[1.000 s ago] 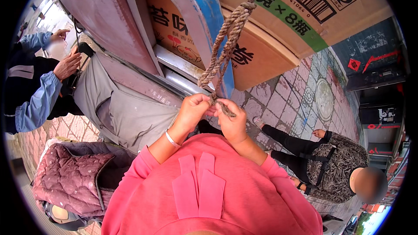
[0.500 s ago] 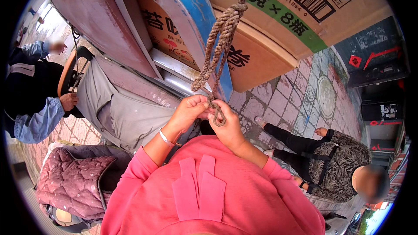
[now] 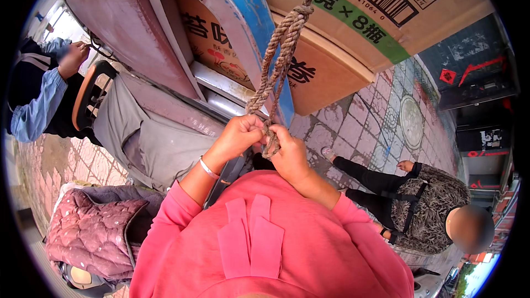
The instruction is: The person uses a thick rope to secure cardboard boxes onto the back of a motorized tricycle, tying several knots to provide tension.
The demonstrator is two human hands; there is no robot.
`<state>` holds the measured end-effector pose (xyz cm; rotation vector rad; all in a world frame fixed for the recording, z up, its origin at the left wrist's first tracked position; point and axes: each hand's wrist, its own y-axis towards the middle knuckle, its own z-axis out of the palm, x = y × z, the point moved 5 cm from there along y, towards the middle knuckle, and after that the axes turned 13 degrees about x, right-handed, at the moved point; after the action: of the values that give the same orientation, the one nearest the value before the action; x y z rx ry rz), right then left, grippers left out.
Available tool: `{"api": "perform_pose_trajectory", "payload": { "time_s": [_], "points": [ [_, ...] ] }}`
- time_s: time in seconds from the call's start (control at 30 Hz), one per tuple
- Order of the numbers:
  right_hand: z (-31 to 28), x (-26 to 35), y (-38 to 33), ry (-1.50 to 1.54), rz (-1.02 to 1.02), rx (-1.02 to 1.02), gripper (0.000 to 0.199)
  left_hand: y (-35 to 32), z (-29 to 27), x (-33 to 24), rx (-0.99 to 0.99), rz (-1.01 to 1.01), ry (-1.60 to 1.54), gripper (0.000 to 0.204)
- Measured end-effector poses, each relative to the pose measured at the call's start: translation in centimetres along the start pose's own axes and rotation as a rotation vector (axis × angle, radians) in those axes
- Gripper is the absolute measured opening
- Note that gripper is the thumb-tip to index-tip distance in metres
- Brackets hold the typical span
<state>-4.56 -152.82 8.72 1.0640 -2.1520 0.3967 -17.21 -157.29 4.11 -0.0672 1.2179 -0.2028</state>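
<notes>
A thick, twisted brown rope (image 3: 284,49) hangs from above in doubled strands below a knot. Its lower end is gathered in a small knot and loop between my hands. My left hand (image 3: 244,134) pinches the rope from the left side, fingers bent, a bracelet on its wrist. My right hand (image 3: 290,154) is closed on the rope's knotted loop from the right, thumb pressed against it. Just behind the hands stand the vehicle's blue and silver metal frame (image 3: 248,16) and a large cardboard box (image 3: 353,16).
A padded purple seat back (image 3: 132,33) and a grey cloth cover (image 3: 149,127) lie to the left. Farther left stands a person (image 3: 41,94); a quilted cover (image 3: 91,226) is below. Another person (image 3: 425,204) stands at right on patterned paving (image 3: 381,116).
The small rope loop hanging from my right hand is now drawn up smaller between my fingers. The person on the left has raised a hand from the handle.
</notes>
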Motion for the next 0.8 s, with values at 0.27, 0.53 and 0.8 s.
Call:
{"api": "perform_pose_trajectory", "payload": {
  "time_s": [0.27,0.53,0.8],
  "points": [
    [0.2,-0.8,-0.6,0.162,-0.034,-0.001,0.027,0.2,0.1,0.5,-0.096,0.104,0.115,0.004],
    [0.2,-0.7,-0.5,-0.057,-0.124,-0.113,0.027,-0.5,1.0,-1.6,-0.309,0.096,0.621,0.007],
    [0.4,-0.7,-0.1,-0.016,-0.178,-0.212,0.023,0.1,0.3,0.2,-0.251,0.008,0.102,0.009]
  ]
}}
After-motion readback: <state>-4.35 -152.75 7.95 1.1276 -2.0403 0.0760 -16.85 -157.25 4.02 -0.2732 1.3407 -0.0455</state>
